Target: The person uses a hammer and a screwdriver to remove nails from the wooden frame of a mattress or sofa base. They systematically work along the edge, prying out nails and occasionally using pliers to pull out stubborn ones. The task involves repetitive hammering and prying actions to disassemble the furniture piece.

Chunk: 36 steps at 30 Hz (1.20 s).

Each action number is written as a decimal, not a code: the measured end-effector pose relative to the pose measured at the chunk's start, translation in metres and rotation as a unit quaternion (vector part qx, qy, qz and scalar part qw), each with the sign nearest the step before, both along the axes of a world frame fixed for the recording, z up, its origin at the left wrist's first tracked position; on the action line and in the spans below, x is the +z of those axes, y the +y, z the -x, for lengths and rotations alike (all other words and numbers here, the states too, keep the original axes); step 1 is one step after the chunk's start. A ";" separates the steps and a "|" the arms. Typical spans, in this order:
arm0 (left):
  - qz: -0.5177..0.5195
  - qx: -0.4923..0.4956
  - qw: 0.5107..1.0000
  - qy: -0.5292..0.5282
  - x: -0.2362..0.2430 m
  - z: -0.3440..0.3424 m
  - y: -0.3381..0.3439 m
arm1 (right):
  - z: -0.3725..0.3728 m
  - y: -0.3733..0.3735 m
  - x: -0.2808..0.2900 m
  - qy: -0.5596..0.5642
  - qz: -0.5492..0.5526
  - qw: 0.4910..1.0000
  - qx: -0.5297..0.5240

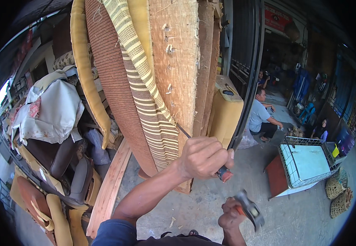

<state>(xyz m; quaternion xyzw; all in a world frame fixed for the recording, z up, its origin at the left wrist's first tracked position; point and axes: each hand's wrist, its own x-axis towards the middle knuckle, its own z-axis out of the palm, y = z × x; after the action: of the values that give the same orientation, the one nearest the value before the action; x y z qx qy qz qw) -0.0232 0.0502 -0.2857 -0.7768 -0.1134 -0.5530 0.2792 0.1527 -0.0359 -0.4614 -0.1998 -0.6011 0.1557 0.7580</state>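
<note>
Gripping a thin-shafted tool (pixel 183 131) in a closed fist, the left hand (pixel 206 158) directs its tip at the edge of the striped fabric (pixel 155 119), up and to the left of the knuckles, where cloth borders the wooden frame (pixel 174 78). The right hand (pixel 229 213), below and to the right of the left, is closed around a hammer (pixel 251 211) — its head blurred and apart from the tool's handle (pixel 224 174). Pale tufts (pixel 169 48) dot the wood above the left hand; ribbed brown upholstery (pixel 118 78) lies to its left, beyond the stripes. The step in hand is judged to be working the fabric edge loose, the tip serving as a wedge. The next move would call for a firm left fist and a squarely aimed blow on the handle's end — clear of the fingers, since little handle projects beyond them.
</note>
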 end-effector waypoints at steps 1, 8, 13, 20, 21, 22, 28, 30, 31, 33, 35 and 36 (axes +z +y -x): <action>-0.002 0.005 1.000 0.010 0.004 0.000 0.003 | -0.004 0.002 -0.002 -0.139 0.122 0.976 -0.113; 0.295 0.342 0.813 0.368 -0.022 -0.013 0.032 | 0.000 0.000 0.038 0.105 0.209 0.961 0.147; 0.324 0.335 0.832 0.300 0.006 -0.009 0.019 | -0.022 -0.014 0.027 0.145 0.166 0.967 0.126; 0.191 0.237 0.939 0.159 -0.011 0.003 0.014 | -0.026 -0.033 0.033 0.179 0.205 0.953 0.133; 0.190 0.234 0.940 0.157 -0.012 0.005 0.015 | -0.026 -0.031 0.035 0.167 0.198 0.957 0.130; 0.196 0.230 0.941 0.155 -0.014 0.006 0.016 | -0.026 -0.031 0.034 0.155 0.197 0.960 0.126; 0.149 0.128 0.975 0.099 -0.011 0.012 0.006 | -0.036 -0.041 0.026 0.129 0.224 0.958 0.127; 0.133 0.126 0.979 0.092 -0.008 0.015 0.007 | -0.036 -0.043 0.025 0.132 0.230 0.956 0.125; 0.124 0.125 0.980 0.088 -0.007 0.017 0.007 | -0.034 -0.042 0.027 0.135 0.230 0.956 0.118; 0.101 0.090 0.988 0.077 -0.006 0.019 0.004 | -0.031 -0.042 0.028 0.140 0.229 0.958 0.105; 0.100 0.045 0.993 0.038 -0.001 0.023 -0.002 | -0.031 -0.040 0.029 0.141 0.228 0.959 0.092; 0.110 0.018 0.994 0.006 0.004 0.028 -0.011 | -0.033 -0.039 0.031 0.153 0.222 0.958 0.100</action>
<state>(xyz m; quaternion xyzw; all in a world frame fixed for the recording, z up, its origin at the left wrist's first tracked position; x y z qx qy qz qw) -0.0512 0.0391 -0.2820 -0.8040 -0.1860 -0.5273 0.2024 0.1857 -0.0746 -0.4307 -0.2757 -0.4456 0.3891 0.7577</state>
